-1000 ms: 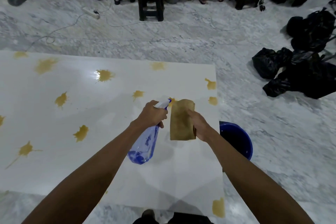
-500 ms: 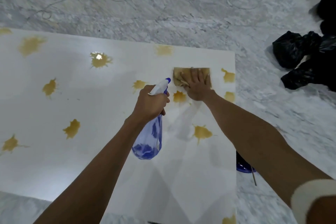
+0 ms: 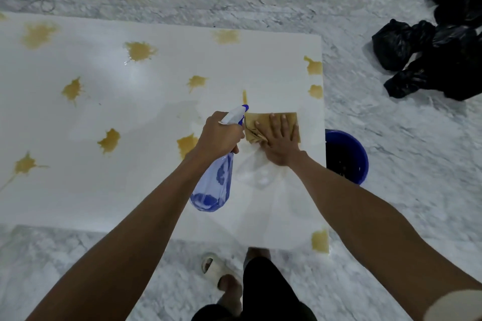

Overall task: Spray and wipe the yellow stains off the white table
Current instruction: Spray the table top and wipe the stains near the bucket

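1. The right hand (image 3: 280, 142) lies flat, fingers spread, pressing a brownish cloth (image 3: 263, 126) onto the white table (image 3: 156, 190) near its right edge. It pins the cloth down and is not closed around it.
2. The left hand (image 3: 220, 135) is wrapped around the neck of a blue spray bottle (image 3: 214, 185), held just left of the cloth with the nozzle pointing away from the person. Whether a finger sits on the trigger cannot be made out.
3. Many yellow stains remain: one (image 3: 186, 143) just left of the left wrist, a thin streak (image 3: 244, 98) just beyond the cloth, two (image 3: 314, 78) at the right edge, one (image 3: 320, 241) at the near right corner, and more (image 3: 71, 90) across the left half.
4. The patch under and just in front of the right hand looks wet and clear, so the task is probably at an early stage.
5. To wipe well, keep the palm flat and pull in overlapping passes, turning the cloth to a cleaner face once it smears.
6. A blue bucket (image 3: 347, 156) stands on the floor beside the right edge, likely handy for rinsing.
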The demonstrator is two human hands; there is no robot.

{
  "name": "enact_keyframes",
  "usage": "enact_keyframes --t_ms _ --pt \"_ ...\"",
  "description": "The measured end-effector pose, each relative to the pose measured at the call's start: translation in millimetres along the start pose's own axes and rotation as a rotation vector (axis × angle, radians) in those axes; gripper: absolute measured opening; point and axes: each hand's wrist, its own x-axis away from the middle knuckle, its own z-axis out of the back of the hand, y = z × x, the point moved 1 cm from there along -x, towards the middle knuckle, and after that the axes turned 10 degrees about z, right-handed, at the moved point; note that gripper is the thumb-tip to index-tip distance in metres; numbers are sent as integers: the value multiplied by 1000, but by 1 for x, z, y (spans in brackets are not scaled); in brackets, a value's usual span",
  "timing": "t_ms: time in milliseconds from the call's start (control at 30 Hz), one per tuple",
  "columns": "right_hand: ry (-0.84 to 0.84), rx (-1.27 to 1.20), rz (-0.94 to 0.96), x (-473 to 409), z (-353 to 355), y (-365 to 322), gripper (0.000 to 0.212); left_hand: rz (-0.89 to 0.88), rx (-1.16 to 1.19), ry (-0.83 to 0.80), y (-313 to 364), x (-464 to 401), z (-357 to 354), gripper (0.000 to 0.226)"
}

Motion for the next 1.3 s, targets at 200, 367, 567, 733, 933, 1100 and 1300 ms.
enact_keyframes --t_ms 200,367,567,733,933,1100,1300 --pt "-77 50 -60 119 -77 -51 72 51 8 -77 -61 60 -4 32" --pt "-120 -66 -90 156 -77 -74 59 31 -58 -102 -84 89 1 27" --pt "374 -1193 -280 124 9 -47 46 -11 -1 -46 -50 71 22 41" --pt "517 -1247 -344 35 105 -26 44 -50 31 7 4 25 46 29" --pt "414 -510 -71 -150 182 0 33 -83 80 55 45 -43 60 25" --pt "-27 33 -82 -245 116 11 58 -63 94 85 33 -82 60 21" --pt "-2 111 -87 -194 60 -10 62 -49 81 54 13 -71 71 31"
